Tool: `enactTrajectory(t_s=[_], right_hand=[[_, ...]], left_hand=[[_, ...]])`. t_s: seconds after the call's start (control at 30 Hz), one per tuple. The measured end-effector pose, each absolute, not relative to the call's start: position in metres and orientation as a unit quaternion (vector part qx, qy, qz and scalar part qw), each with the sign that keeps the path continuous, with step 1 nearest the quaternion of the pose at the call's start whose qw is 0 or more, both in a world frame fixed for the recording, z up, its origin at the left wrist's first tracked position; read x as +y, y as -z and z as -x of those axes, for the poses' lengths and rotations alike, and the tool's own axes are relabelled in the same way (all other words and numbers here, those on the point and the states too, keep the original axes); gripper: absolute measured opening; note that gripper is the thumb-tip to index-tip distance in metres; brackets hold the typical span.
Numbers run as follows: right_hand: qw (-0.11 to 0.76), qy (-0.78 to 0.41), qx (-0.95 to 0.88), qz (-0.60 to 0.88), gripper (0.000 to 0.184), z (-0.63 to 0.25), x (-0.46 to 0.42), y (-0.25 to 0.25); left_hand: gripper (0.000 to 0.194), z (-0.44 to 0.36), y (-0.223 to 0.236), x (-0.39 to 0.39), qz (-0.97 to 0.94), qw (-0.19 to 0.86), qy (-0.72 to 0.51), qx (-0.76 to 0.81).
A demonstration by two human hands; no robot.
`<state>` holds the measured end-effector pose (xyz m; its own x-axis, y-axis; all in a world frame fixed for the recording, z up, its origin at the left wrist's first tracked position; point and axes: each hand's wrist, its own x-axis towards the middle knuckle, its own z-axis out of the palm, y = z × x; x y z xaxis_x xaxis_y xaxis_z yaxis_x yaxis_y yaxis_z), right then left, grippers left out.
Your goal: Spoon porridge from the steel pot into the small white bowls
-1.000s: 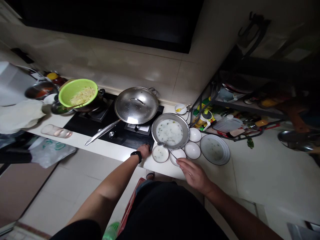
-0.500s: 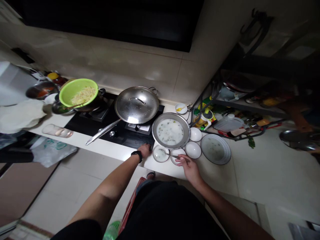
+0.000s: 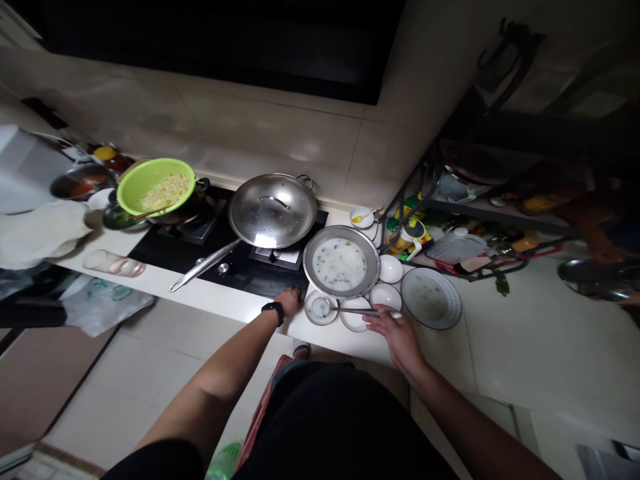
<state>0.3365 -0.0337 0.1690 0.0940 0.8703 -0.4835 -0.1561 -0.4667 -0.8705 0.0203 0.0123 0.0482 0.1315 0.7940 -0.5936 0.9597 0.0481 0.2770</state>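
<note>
My right hand (image 3: pixel 399 337) is closed around the handle of a long metal spoon (image 3: pixel 357 311). Its head dips into a small white bowl (image 3: pixel 313 319) holding some pale, milky liquid. Just left of that bowl, my left hand (image 3: pixel 288 303), a black band on its wrist, rests at the cooktop's front right corner with fingers curled and nothing visible in them. Behind the bowls stands a large metal basin (image 3: pixel 375 270) of white soup with green bits. Beneath the spoon handle sits another small bowl (image 3: pixel 354 323). Two more small bowls (image 3: pixel 386 297) (image 3: pixel 391 269) adjoin the basin.
A patterned bowl (image 3: pixel 454 303) of cloudy liquid stands at the right. On the black cooktop (image 3: pixel 250 279) is a lidded pan (image 3: pixel 273 220), its handle (image 3: pixel 205 265) jutting forward. Farther left are a green basin (image 3: pixel 133 190) of pale shreds and a glass (image 3: pixel 114 263). A rack (image 3: pixel 500 267) borders the counter.
My right hand has shifted slightly right and the spoon handle now lies flatter, its head still in the small left bowl. My left hand stays in place.
</note>
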Motion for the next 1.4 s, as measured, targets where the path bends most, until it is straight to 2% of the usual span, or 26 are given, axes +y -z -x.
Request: enactTrajectory(t_s=[0.33,0.53,0.67,0.77,0.93,1.03,1.23,1.4], right_hand=[[0.491,-0.564,-0.281,0.602,0.048,-0.359,0.011,-0.191],[0.469,-0.494,-0.399,0.614,0.043,-0.351,0.047,-0.171],[0.397,-0.353,-0.647,0.547,0.034,-0.345,0.052,-0.171],[0.294,-0.202,-0.823,0.442,0.031,-0.347,0.047,-0.180],[0.155,-0.084,-0.916,0.360,0.038,-0.349,0.036,-0.180],[0.165,-0.099,-0.912,0.362,0.038,-0.348,0.030,-0.178],[0.309,-0.209,-0.831,0.412,0.031,-0.347,-0.004,-0.204],[0.298,-0.293,-0.829,0.372,0.031,-0.341,-0.038,-0.208]], left_hand=[[0.035,-0.020,-0.044,0.012,-0.676,0.324,0.122,0.650],[0.037,-0.021,-0.047,0.012,-0.680,0.318,0.125,0.649],[0.036,-0.021,-0.048,0.012,-0.680,0.320,0.123,0.649],[0.035,-0.021,-0.048,0.011,-0.684,0.316,0.118,0.647],[0.033,-0.021,-0.047,0.011,-0.681,0.314,0.118,0.650],[0.035,-0.021,-0.047,0.012,-0.677,0.316,0.122,0.653],[0.035,-0.022,-0.046,0.012,-0.675,0.321,0.118,0.654],[0.036,-0.021,-0.044,0.011,-0.680,0.317,0.119,0.650]])
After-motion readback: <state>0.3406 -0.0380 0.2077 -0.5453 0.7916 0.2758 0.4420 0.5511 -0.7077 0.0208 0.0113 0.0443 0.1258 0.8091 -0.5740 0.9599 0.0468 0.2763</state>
